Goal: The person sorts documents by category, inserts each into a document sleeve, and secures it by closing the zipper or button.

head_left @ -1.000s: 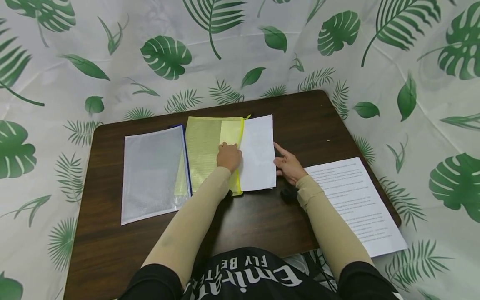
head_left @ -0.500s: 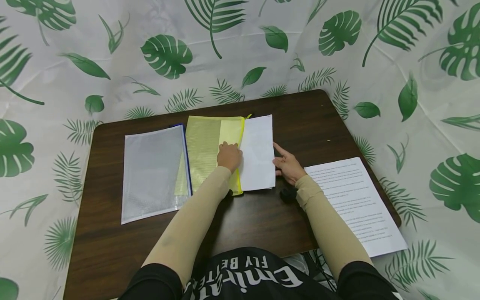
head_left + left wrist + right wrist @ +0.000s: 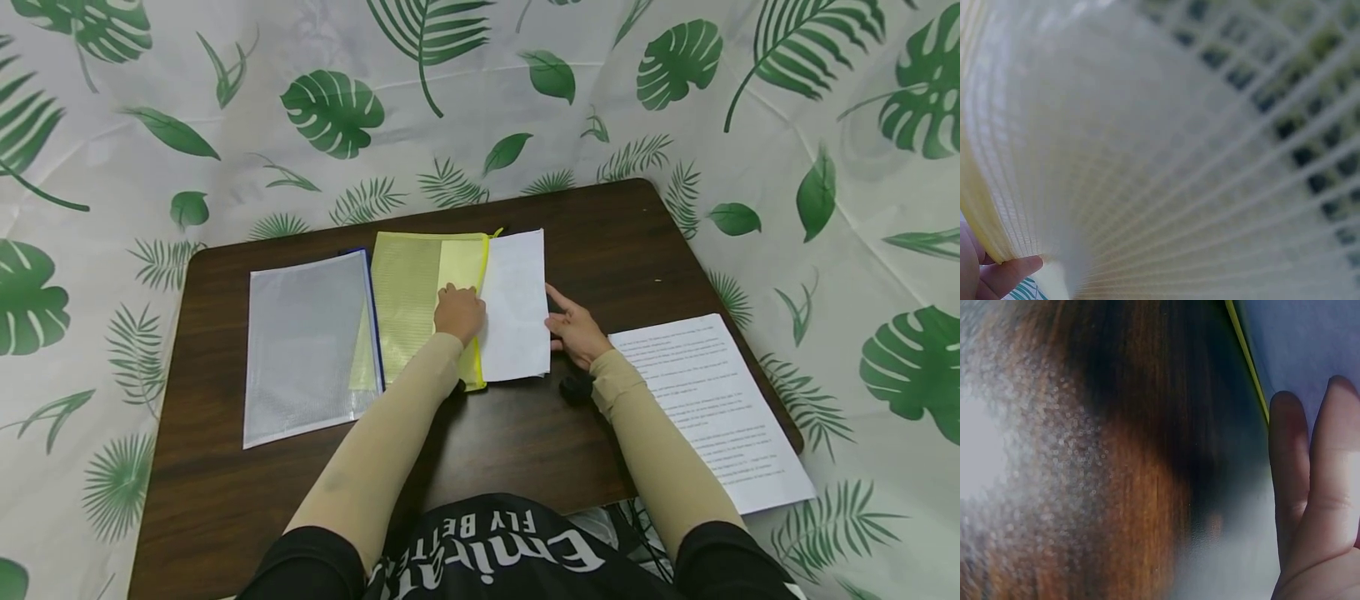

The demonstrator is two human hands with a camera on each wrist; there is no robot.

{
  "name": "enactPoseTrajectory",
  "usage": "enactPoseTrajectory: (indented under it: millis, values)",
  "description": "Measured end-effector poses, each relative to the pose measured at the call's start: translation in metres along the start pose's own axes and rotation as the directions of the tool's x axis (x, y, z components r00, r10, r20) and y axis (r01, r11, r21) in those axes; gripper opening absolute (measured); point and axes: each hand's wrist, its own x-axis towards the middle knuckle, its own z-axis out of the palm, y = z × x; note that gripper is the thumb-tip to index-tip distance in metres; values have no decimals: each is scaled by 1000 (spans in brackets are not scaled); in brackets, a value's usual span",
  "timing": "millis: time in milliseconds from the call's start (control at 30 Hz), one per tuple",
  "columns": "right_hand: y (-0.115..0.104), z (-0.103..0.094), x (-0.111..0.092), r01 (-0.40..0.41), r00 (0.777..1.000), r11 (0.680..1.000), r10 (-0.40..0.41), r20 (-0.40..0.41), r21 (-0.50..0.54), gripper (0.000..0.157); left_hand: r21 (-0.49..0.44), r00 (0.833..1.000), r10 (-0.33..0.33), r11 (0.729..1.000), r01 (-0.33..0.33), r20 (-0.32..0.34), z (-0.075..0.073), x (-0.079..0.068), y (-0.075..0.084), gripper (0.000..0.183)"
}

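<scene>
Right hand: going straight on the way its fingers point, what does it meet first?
Most likely the blank-looking white paper sticking out of the yellow mesh pouch: the right hand has its fingers at that edge. Depth is unclear, so they might pass over or under it.

A dark wood-grain table (image 3: 480,467) bears a translucent blue-edged pouch (image 3: 307,350) at left and printed sheets (image 3: 720,400) overhanging its right side; leaf-patterned white cloth (image 3: 480,121) hangs behind.
</scene>
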Motion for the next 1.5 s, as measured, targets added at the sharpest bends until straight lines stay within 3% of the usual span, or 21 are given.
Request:
enactPoseTrajectory:
  millis: [1500]
  values:
    - [9,10,10,2,1000,1000,-2,10,-25,71,-13,1000,8,1000,-8,-6,2,2,-3,46]
